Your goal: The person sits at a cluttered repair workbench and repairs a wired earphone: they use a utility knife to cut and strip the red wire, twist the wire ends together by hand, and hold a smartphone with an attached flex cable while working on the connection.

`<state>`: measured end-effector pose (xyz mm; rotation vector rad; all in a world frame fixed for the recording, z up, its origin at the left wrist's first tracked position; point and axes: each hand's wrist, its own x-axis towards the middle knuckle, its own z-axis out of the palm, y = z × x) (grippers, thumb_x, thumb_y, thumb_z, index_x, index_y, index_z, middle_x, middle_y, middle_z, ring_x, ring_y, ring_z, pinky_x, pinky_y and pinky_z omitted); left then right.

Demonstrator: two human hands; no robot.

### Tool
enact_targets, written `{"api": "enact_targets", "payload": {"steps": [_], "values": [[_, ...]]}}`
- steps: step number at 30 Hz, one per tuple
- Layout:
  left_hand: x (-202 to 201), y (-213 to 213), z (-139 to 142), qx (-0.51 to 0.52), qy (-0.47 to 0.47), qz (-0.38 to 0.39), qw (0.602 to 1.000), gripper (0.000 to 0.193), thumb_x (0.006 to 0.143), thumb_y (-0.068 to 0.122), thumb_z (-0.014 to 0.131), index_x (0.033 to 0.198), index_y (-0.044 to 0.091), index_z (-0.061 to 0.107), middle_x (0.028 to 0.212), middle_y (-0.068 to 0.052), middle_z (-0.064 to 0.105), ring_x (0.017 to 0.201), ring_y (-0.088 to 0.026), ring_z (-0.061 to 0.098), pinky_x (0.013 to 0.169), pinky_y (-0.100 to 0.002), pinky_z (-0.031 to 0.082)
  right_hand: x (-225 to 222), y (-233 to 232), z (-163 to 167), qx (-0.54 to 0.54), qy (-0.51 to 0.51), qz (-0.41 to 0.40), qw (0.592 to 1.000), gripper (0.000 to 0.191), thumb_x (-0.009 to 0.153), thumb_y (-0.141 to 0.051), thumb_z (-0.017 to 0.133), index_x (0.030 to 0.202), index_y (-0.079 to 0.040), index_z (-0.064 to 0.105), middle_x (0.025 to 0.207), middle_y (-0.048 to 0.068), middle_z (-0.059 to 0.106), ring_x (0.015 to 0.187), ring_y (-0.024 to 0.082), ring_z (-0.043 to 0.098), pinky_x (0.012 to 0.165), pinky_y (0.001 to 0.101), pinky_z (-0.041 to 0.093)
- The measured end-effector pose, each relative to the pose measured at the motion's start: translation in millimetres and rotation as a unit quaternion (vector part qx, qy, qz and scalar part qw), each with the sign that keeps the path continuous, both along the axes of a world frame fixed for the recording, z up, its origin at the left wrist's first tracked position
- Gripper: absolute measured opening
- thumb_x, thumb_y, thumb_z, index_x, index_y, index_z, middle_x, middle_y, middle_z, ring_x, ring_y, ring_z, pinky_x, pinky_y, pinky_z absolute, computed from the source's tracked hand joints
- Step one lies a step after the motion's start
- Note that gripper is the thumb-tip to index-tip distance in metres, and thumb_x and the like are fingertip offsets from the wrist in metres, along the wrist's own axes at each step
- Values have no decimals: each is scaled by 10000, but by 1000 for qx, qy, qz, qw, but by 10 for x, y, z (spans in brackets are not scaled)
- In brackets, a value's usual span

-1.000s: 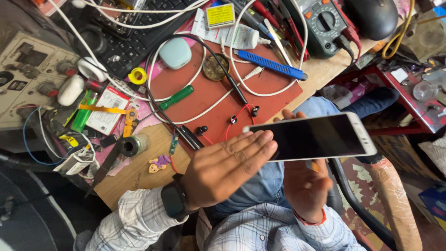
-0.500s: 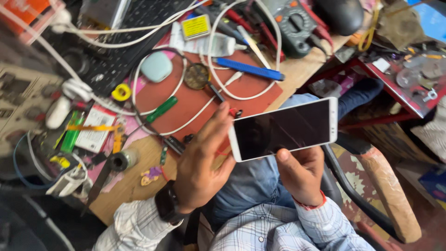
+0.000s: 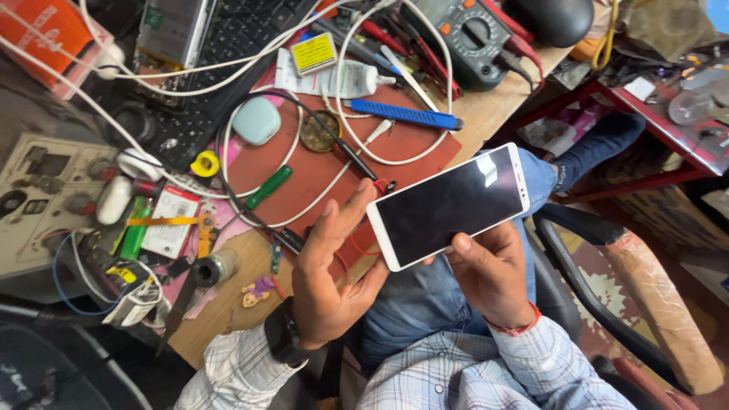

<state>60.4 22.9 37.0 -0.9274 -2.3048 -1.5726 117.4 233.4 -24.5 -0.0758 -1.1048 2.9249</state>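
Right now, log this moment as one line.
right hand: grips white smartphone, screen dark | left hand: open, touching its near edge | below: red mat, bench

A white-framed smartphone with a dark, blank rectangular screen sits between both hands. On the table, a small yellow square label tops a white tube; a red-and-white card package lies left.

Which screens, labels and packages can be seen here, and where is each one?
Phone: white, dark blank screen, between left hand and right hand.
Yellow label: square, top of red mat.
Red-white card: on desk, left.
Multimeter: dark green, top.
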Motion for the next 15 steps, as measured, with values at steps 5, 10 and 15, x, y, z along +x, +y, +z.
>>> {"api": "enact_targets", "payload": {"steps": [5,10,15], "values": [[-35,-37,21,3,11,-23,1000,974,937,-85,786,1610,74,99,1529,-328,479,1434,-422,573,1159,-436,544,-27,30,-31,-29,-26,13,999,330,1035,-38,621,1331,106,597,1184,230,717,1011,310,718,860,443,591],[-36,-44,32,5,-4,-27,1000,987,934,-69,797,1618,84,103,1528,-314,495,1445,-417,574,1154,-426,530,-36,62,-43,-21,-4,-6,1000,355,1022,-16,610,1359,88,578,1216,237,706,993,311,723,832,432,602],[-32,-43,22,10,-25,-34,999,1021,918,-63,799,1629,98,85,1518,-311,510,1442,-420,570,1191,-460,513,-32,97,-95,-25,11,-12,1000,329,1051,2,611,1363,102,570,1212,233,691,999,309,717,842,457,607]]}}
